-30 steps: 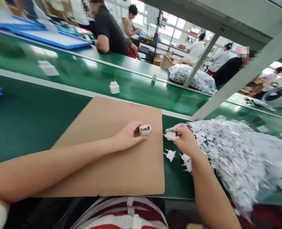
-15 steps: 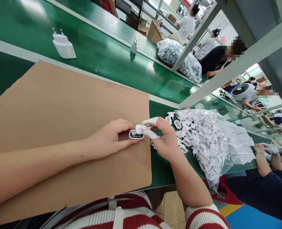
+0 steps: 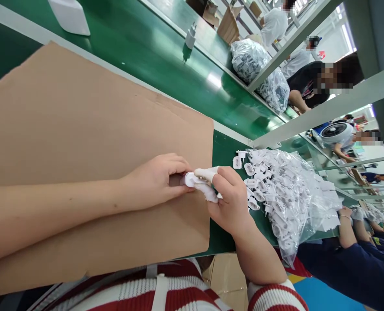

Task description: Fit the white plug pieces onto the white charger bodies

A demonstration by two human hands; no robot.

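Over the right part of a brown cardboard sheet (image 3: 97, 129), my two hands meet at a small white plastic piece (image 3: 189, 179). My left hand (image 3: 161, 179) pinches the piece from the left between thumb and fingers. From the right, my right hand (image 3: 229, 194), with white covers on its thumb and forefinger, grips the same piece. The open end of the housing is hidden now. Loose white plastic parts (image 3: 252, 183) lie on the green table just right of my right hand, beside a heap in clear plastic (image 3: 289, 190).
On the green conveyor surface (image 3: 140, 56) stand a large white charger (image 3: 70, 17) and a small plug (image 3: 190, 36). A metal post (image 3: 321, 108) slants across the right. Another bag of parts (image 3: 250, 60) lies beyond, and co-workers sit at the far side and right.
The view has shifted. The white housing, whose opening with dark parts inside showed between my hands, is now covered, with the white round piece at its place and my hands closer together.
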